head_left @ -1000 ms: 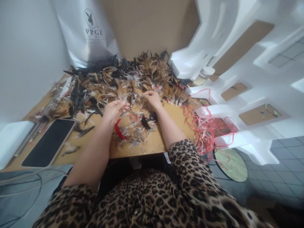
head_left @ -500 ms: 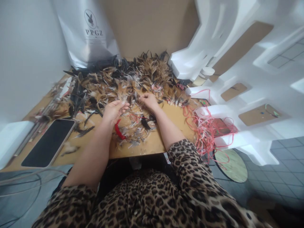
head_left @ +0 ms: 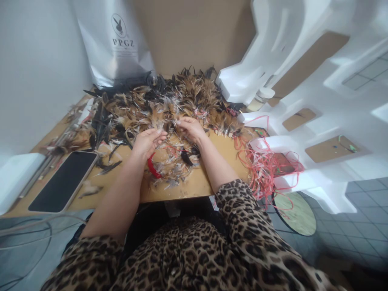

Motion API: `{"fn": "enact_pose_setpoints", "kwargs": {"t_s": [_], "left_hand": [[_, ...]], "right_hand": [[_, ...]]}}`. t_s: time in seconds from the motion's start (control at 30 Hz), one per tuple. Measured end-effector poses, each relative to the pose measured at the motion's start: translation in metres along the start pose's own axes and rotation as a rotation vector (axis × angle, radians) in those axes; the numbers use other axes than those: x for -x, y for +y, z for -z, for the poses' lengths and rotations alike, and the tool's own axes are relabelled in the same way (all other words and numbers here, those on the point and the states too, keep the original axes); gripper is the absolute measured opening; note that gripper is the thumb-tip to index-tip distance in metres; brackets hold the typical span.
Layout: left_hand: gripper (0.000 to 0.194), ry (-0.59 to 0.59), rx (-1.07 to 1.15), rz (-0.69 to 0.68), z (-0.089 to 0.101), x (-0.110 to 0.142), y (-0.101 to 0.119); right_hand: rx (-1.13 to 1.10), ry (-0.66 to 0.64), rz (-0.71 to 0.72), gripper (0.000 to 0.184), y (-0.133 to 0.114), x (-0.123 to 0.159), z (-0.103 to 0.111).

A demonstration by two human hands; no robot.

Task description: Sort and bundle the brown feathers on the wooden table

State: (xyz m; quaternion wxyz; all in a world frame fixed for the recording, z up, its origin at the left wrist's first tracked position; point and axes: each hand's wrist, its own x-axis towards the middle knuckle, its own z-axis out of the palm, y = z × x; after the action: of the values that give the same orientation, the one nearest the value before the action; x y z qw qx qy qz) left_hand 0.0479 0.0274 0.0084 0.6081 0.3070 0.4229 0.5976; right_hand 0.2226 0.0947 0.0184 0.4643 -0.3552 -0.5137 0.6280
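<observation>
A heap of brown and black feathers covers the back of the wooden table. At its front edge my left hand is closed, thumb and fingers pinching a brown feather that points up and away. Close on its right, my right hand is pinched too, its fingertips among the feathers; what they hold is too small to make out. Below the hands lie loose feather scraps, a red curved piece and a dark feather.
A phone and a white box lie at the left. Tangled pink string hangs over the right edge beside white foam packing. A white-lidded jar stands behind it. A silver bag stands at the back left.
My right hand has turned slightly and its fingertips have shifted a little left, toward my left hand. The left hand stays pinched in nearly the same place.
</observation>
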Motion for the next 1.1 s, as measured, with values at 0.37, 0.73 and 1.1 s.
{"fn": "enact_pose_setpoints", "kwargs": {"t_s": [0.37, 0.73, 1.1], "left_hand": [[0.010, -0.014, 0.035, 0.037, -0.002, 0.000, -0.001], [0.005, 0.029, -0.009, -0.018, -0.003, 0.000, -0.001], [0.011, -0.015, -0.051, 0.018, -0.008, 0.005, 0.001]], "right_hand": [[0.248, -0.085, 0.175, 0.026, 0.006, 0.009, -0.032], [0.335, -0.060, 0.184, 0.024, 0.012, 0.010, -0.040], [0.110, 0.014, 0.081, 0.027, 0.011, 0.009, -0.037]]}}
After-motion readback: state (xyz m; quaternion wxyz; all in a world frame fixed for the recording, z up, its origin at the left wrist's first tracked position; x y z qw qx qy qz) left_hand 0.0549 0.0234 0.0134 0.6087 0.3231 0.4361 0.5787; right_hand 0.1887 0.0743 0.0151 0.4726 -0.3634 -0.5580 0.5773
